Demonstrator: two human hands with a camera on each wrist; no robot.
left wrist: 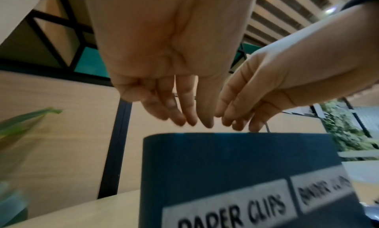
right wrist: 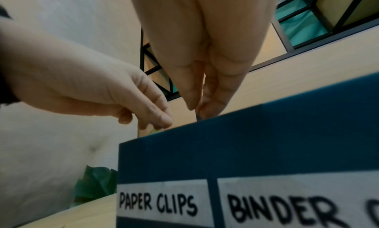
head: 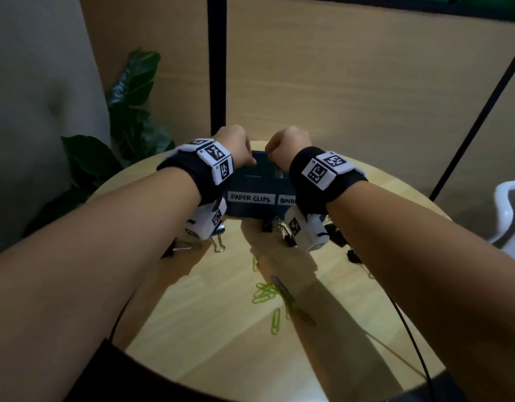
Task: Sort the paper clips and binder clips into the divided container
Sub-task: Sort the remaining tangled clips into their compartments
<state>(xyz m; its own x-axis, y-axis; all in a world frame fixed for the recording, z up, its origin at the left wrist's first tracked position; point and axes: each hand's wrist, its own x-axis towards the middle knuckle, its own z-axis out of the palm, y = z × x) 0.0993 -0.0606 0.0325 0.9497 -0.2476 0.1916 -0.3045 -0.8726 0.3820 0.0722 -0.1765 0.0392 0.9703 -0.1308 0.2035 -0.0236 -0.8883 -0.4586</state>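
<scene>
Both hands hang fingers-down over the divided container (head: 257,181) at the far side of the table (head: 209,338).

Head view: left hand (head: 236,146) and right hand (head: 288,146) above far rim. Binder clips (head: 288,236) lie near container front; green paper clips (head: 265,294) nearer. Most sorting left.

Left wrist view: fingers (left wrist: 188,108) straight, relaxed; nothing visibly held.

Right wrist view: fingertips (right wrist: 209,105) pressed together, pinching a thin dark item, prob. a binder clip handle, approx. above the label divide; compartment cannot be told.

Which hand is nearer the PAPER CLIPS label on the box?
Left. The left hand hangs over the box above the PAPER CLIPS label; the right hand is over the binder side.
</scene>
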